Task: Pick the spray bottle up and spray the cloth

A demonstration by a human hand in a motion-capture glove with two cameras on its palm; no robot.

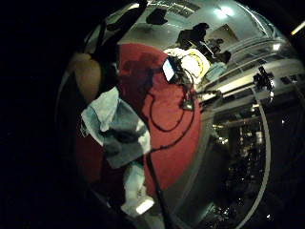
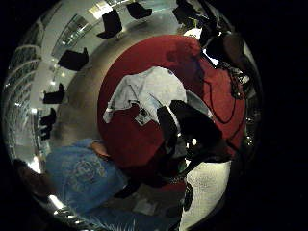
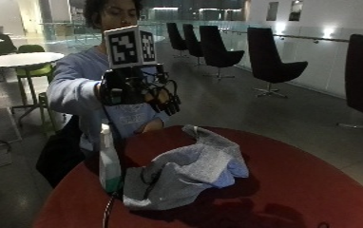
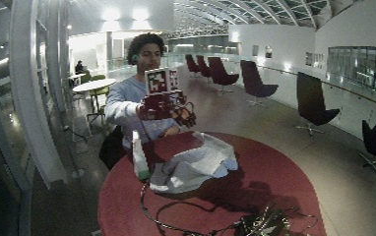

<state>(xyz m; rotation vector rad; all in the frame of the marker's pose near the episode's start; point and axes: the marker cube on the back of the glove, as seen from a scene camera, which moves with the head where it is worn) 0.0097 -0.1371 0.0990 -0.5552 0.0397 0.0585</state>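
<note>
Cloth point(image 3: 191, 173): grey, crumpled in a heap on the red round bench point(image 3: 282, 190), near the camera-side half in the outside view, its far end reaching toward the edge where the person sits; also seen on the bench in both palm views point(image 1: 119, 126) point(image 2: 149, 94).
Spray bottle point(image 3: 109, 164): upright on the bench beside the edge, just beside the cloth's end and apparently touching it; pale body with a greenish base; nothing holds it. In the wide outside view it stands at the same spot point(image 4: 140, 160).
Right hand point(image 3: 140, 90): black-gloved, raised in the air above the bottle and the cloth, well clear of both, palm toward the bench.
Fingers point(image 3: 169, 102): loosely curled and hanging downward, holding nothing.
Bare hand point(image 3: 151, 126): low at the far edge of the bench, in front of the person's body, behind the cloth; what it touches cannot be told.
Person point(image 3: 83, 88): seated at the far edge of the bench, in a light blue top.
Cables point(image 4: 181, 223): dark loops lying across the near part of the bench, ending in a tangle by the near edge.
Chairs point(image 3: 267, 59): dark, standing in a row on the floor behind the bench.
</note>
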